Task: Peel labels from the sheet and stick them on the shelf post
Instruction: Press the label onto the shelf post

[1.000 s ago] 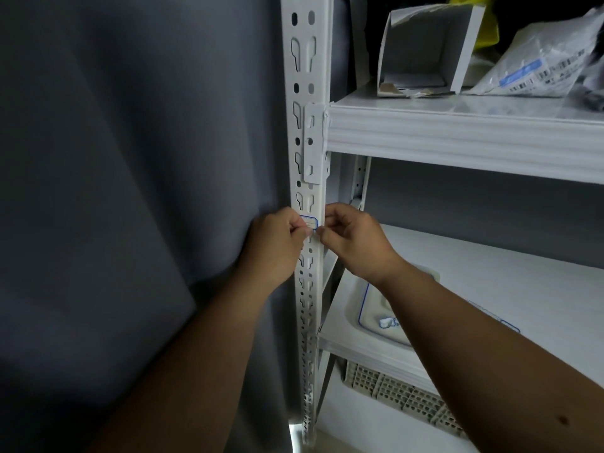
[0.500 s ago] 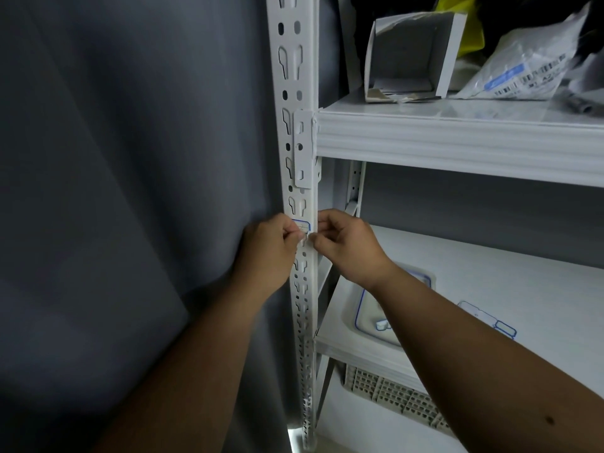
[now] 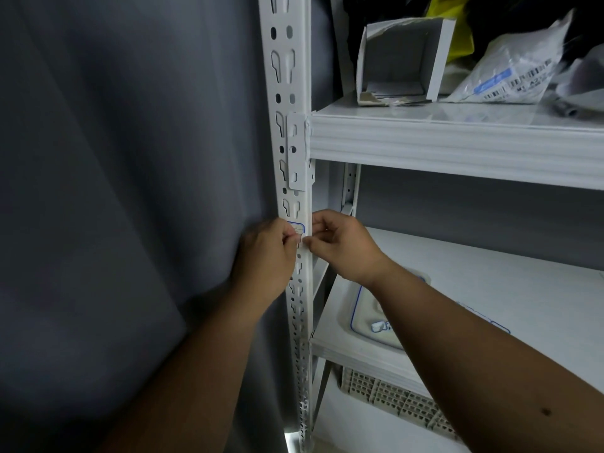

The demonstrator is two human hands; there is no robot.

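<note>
Across the left half of the frame, a grey fabric curtain [image 3: 114,191] hanging in soft folds; at centre-left, the left hand [image 3: 266,256] pressed against the curtain's edge, fingers curled in, thumb and fingertips pinching the left end of a small white label with a blue border [image 3: 296,228]; just right of it, a white perforated metal shelf post [image 3: 289,93] running from the top edge of the frame to the bottom, the label lying flat across its face at mid-height, below a white metal bracket [image 3: 296,152]; at centre, the right hand [image 3: 343,246] with fingers curled, fingertips pinching the post's right edge at the label's right end; whether those fingertips touch the label itself, cannot tell; both forearms reaching up from the bottom of the frame.

Right of the post, a white lower shelf board [image 3: 474,276], with a white label sheet with blue outlines [image 3: 369,318] lying on it, partly hidden behind the right forearm; beneath that board, a pale plastic lattice basket [image 3: 392,395]; in the upper right, a white upper shelf [image 3: 457,138] carrying an open white cardboard box [image 3: 402,60] on its side, a yellow bag [image 3: 457,31] behind it, and a clear plastic pouch with barcodes [image 3: 510,76] near the right edge.
</note>
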